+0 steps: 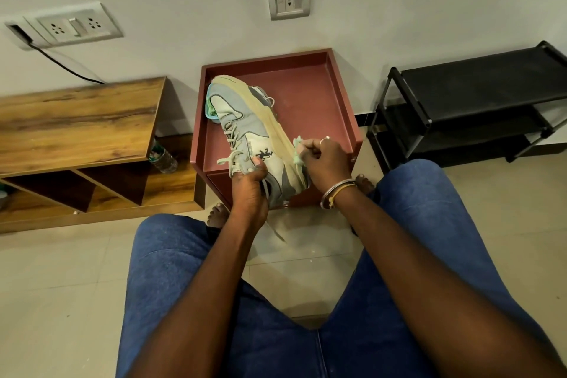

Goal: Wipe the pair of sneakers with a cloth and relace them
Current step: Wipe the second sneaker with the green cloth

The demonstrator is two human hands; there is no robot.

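1. Head view, item under work: one sneaker (245,132) lies tilted on its side on the red stand (310,92), toe toward the wall, heel end overhanging the near edge, sole rim facing right. A grey shape behind it may be the second shoe; this cannot be confirmed.
2. Left hand (248,190): clamped on the sneaker at the collar end, thumb pressed on the side panel. The laces (233,144) are threaded but loose, and one end hangs below the hand.
3. Right hand (322,159): fingers curled, pinching a pale green cloth (299,150) against the sole rim near the heel.
4. Step in hand, as judged: wiping the sole rim of this sneaker. Relacing is not yet begun.
5. Next move, as judged: draw the cloth along the rim toward the toe while the left hand braces the shoe against sliding.
6. Surroundings: wooden bench (76,120) at left, black rack (475,95) at right.
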